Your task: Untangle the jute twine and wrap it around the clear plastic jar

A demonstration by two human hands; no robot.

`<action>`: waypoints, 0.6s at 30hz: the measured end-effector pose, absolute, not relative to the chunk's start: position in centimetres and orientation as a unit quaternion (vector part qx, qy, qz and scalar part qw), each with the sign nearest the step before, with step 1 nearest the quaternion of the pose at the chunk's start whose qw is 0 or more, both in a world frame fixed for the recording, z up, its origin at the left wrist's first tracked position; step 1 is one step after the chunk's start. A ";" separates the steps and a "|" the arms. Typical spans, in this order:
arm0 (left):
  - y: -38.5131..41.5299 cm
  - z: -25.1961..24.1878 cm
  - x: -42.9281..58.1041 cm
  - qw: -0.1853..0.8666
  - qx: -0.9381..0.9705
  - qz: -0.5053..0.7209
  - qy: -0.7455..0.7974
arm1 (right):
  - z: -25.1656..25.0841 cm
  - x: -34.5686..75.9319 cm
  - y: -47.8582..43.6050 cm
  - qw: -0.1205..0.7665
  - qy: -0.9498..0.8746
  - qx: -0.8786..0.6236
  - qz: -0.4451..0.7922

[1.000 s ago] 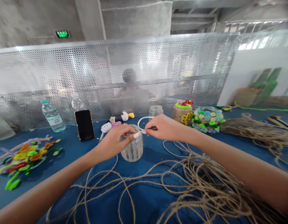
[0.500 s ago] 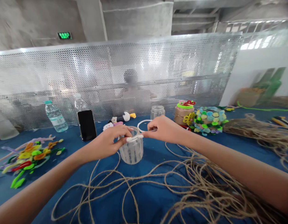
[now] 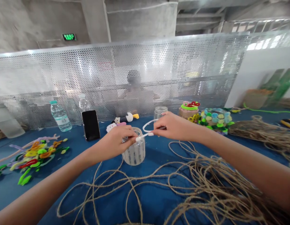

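the glass jar stands upright on the blue bench, near its middle. left hand: grip closed over the jar's rim, thumb and forefinger meeting the near end of the white strip. right hand: grip pinching the strip further along, with a loop curving up behind the rim.

judgement: the strip lies best if kept taut and level with the rim, the left hand steadying the jar against tipping.

clearances: loose twine coils just in front of the jar and under the right forearm, a snag risk. a phone, a small empty jar and a decorated jar stand behind, apart. open bench lies left of the jar, before the pipe cleaners. the perforated screen bounds the far edge.
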State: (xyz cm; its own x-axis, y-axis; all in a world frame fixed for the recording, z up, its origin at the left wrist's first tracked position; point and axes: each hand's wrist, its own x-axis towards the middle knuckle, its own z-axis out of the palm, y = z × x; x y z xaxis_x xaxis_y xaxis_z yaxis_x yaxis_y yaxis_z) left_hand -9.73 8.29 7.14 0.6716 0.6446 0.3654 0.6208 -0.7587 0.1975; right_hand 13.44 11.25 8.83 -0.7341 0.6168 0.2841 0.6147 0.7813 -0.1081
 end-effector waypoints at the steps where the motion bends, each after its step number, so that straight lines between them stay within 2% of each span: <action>1: 8.4 7.1 -9.8 0.030 0.916 0.215 0.337 | 9.0 13.6 11.2 0.146 -0.936 -0.320 0.024; 6: 8.4 8.3 -11.0 0.067 0.930 0.176 0.316 | 10.2 14.3 10.7 0.117 -0.951 -0.270 0.097; 12: 7.9 9.8 -11.9 0.094 0.948 0.076 0.295 | 10.7 14.6 10.3 0.113 -0.947 -0.286 0.090; 18: 7.7 10.0 -12.0 0.115 0.952 0.088 0.269 | 10.1 14.3 10.7 0.142 -0.944 -0.293 0.058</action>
